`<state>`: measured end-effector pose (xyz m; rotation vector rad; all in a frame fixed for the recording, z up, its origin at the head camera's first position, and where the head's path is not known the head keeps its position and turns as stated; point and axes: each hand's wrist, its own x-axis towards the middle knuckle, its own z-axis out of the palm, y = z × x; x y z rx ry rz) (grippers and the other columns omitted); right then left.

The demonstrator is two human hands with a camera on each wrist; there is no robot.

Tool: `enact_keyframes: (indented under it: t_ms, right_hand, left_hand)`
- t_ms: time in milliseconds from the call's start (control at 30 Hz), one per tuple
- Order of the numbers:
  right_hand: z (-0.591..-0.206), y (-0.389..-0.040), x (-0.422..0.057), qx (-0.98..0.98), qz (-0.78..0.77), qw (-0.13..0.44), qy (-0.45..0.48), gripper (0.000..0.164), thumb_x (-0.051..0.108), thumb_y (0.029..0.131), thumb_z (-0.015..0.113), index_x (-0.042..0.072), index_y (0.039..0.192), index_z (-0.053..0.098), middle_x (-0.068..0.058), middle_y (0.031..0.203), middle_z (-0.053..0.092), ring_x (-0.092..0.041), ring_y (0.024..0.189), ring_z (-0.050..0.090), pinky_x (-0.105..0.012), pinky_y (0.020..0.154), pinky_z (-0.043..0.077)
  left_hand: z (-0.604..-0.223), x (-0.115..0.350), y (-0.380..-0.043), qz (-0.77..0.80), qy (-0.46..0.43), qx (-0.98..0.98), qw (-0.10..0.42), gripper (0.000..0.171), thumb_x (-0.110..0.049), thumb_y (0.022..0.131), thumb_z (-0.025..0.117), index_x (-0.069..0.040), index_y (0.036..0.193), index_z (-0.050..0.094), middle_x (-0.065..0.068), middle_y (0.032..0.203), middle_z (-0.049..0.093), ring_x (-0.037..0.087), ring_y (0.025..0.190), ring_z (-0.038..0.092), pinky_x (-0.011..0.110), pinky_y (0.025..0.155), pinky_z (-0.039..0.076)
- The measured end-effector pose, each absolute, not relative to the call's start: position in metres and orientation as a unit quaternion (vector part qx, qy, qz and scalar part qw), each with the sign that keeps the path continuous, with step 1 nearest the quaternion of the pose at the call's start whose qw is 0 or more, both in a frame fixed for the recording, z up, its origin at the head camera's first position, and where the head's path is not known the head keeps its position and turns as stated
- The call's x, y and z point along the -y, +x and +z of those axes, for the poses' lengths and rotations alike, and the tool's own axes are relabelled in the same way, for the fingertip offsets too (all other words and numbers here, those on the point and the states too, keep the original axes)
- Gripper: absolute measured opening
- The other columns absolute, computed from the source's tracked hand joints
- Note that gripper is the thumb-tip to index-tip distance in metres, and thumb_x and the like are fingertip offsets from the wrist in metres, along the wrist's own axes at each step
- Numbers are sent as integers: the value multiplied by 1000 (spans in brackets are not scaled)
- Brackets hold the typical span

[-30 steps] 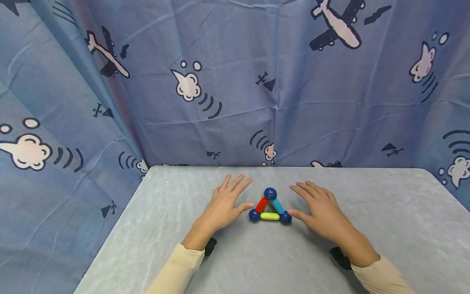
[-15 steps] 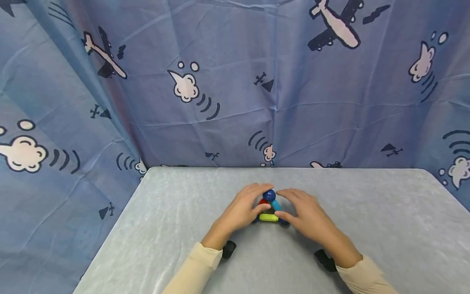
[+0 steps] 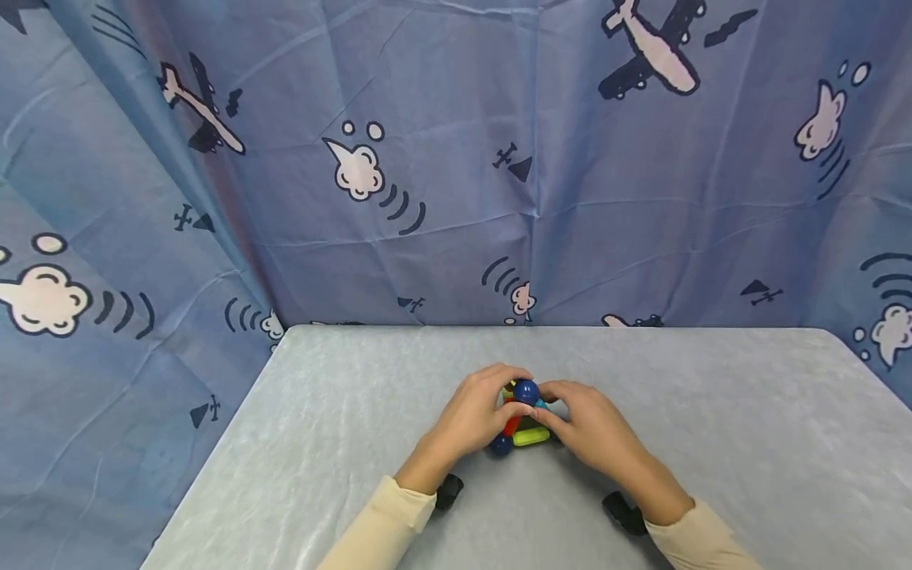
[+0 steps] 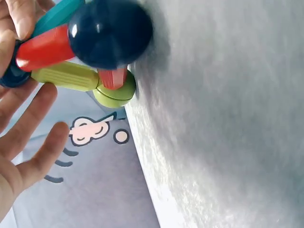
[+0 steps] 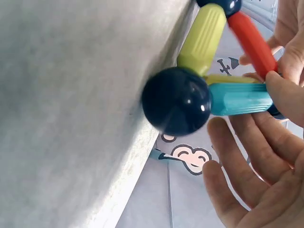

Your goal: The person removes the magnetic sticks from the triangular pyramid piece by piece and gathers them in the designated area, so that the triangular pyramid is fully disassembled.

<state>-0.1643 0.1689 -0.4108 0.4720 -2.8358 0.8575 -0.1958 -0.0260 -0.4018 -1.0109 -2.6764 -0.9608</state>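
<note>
1. Construction of rods and balls: located mid-counter, between the two hands, its navy top ball uppermost. Whether every lower ball touches the counter cannot be determined.
2. Left hand: thumb and forefinger clamped on the construction at the top ball; remaining fingers spread apart on the far side.
3. Right hand: thumb and forefinger clamped at the same top joint, by the upper end of the cyan rod; other fingers apart.
4. Near side: yellow-green rod joining the left navy ball to the right navy ball. Red rod rises from the left one.
5. Beyond the counter: blue curtain, printed with aeroplanes.
</note>
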Motion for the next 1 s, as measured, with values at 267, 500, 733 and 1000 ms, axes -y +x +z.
enact_keyframes:
  t_ms: [267,500,733,1000]
  right_hand:
    - [-409,-163,-169,942,281,85,162,25,26,90,73,12,111,73,-1,104,75,-21,95,70,-44,81,56]
    - [-408,-165,-172,939,281,96,173,24,26,90,73,14,110,75,-1,103,76,-18,88,71,-42,77,56]
    - [-408,-166,-176,944,281,84,155,23,30,90,73,17,109,76,1,104,77,-19,88,70,-42,77,56]
    - [-401,-166,-184,948,275,76,138,26,28,91,72,14,112,74,0,102,77,-22,89,70,-44,80,56]
  left_hand:
    - [-400,25,-195,-330,-341,879,52,43,-30,89,73,-16,129,66,-4,120,69,9,108,64,25,95,52]
    - [-401,25,-195,-341,-328,879,63,38,-28,88,73,-15,123,69,-3,117,70,12,110,65,29,96,52]
    - [-399,29,-199,-382,-284,878,43,36,-22,87,76,-16,121,70,-1,118,72,13,105,66,33,91,53]
    - [-396,35,-204,-389,-266,882,11,37,-23,86,78,-17,122,70,-3,118,72,11,101,66,31,90,52]
